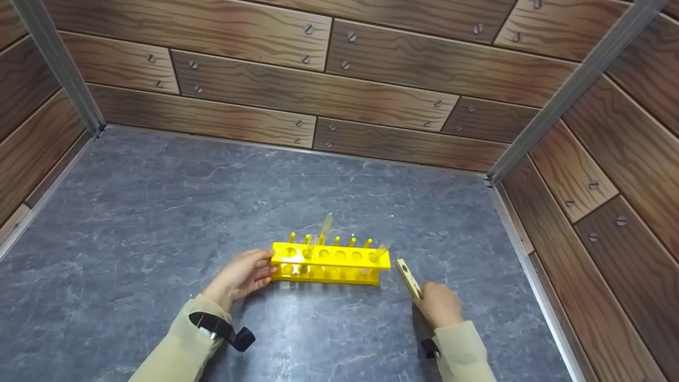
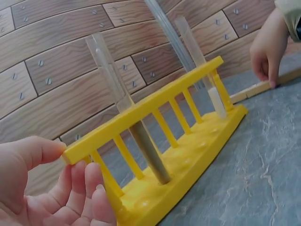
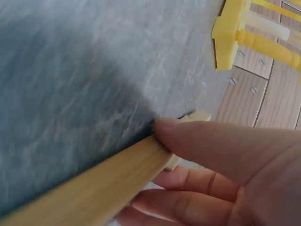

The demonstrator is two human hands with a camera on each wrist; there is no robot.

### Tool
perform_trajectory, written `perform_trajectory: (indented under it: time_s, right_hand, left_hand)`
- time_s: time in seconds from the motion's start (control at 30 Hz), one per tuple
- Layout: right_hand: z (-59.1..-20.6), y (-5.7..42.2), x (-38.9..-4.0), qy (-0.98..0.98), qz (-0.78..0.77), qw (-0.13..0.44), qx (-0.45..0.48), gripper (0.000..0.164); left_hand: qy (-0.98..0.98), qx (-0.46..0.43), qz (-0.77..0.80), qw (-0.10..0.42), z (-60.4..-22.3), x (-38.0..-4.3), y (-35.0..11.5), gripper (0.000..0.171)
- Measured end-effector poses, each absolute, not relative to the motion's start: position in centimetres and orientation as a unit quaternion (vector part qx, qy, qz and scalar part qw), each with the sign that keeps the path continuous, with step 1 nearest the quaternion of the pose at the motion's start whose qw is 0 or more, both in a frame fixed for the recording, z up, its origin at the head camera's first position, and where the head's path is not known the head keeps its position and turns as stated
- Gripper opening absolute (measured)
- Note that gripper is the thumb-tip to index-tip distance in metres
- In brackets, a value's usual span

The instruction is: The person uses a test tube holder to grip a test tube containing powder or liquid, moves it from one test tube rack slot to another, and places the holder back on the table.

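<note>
A yellow test tube rack [image 1: 331,257] stands on the table. My left hand [image 1: 246,276] grips its left end, the thumb on the end of the top bar and the fingers curled beneath, as the left wrist view shows. One glass test tube [image 2: 149,153] with dark contents stands in the rack's left part. Another test tube [image 2: 216,101], with something white at its bottom, stands at the far right end. Right of the rack, my right hand [image 1: 439,305] pinches a wooden test tube clamp [image 1: 408,278] between thumb and fingers, low over the table, its tip pointing toward the rack.
The grey marbled tabletop [image 1: 185,201] surrounds the rack. Wood-patterned walls [image 1: 371,90] enclose it at the back and both sides, with grey corner posts [image 1: 557,106] where they meet.
</note>
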State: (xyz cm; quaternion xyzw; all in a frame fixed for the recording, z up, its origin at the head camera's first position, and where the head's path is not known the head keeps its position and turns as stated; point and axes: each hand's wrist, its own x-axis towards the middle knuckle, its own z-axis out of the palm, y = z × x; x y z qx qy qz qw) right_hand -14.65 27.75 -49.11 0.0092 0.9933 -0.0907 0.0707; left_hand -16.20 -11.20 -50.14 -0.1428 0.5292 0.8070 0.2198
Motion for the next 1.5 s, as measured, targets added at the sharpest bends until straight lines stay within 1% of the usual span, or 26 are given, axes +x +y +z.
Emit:
perform_trajectory:
  time_s: [0.1,0.23,0.4,0.57,0.7,0.83,0.93,1.3,1.5]
  right_hand:
    - [-49.1,28.5,-14.4,0.991,-0.107,0.074,0.02,0.015]
    - [-49.1,29.0,-14.2,0.99,-0.117,0.072,0.018,0.013]
    - [-49.0,29.6,-14.0,0.987,-0.149,0.052,0.022,0.015]
    - [-49.1,30.2,-14.0,0.98,-0.192,0.037,0.034,0.011]
    - [-49.4,30.5,-14.0,0.974,-0.219,0.035,0.052,0.017]
    - [-49.8,30.6,-14.0,0.972,-0.226,0.034,0.057,0.026]
    - [-50.0,30.6,-14.0,0.973,-0.221,0.024,0.056,0.029]
    - [-50.4,30.3,-13.7,0.968,-0.248,-0.027,0.037,0.023]
    - [-50.5,30.4,-13.4,0.971,-0.235,-0.037,0.04,0.021]
  left_hand:
    - [0.539,-0.141,0.8,0.223,-50.3,-16.3,-11.0,0.036]
    - [0.55,-0.141,0.794,0.216,-50.4,-16.2,-11.1,0.033]
    - [0.549,-0.135,0.798,0.208,-50.4,-16.1,-11.2,0.03]
    - [0.548,-0.135,0.8,0.204,-50.4,-16.1,-11.3,0.027]
    - [0.548,-0.136,0.801,0.199,-50.4,-16.1,-11.4,0.026]
    - [0.551,-0.139,0.799,0.196,-50.3,-16.2,-11.4,0.026]
    - [0.559,-0.137,0.795,0.194,-50.1,-16.4,-11.3,0.027]
    - [0.568,-0.141,0.791,0.181,-50.2,-16.2,-11.0,0.025]
    - [0.576,-0.149,0.786,0.169,-50.3,-16.1,-10.7,0.023]
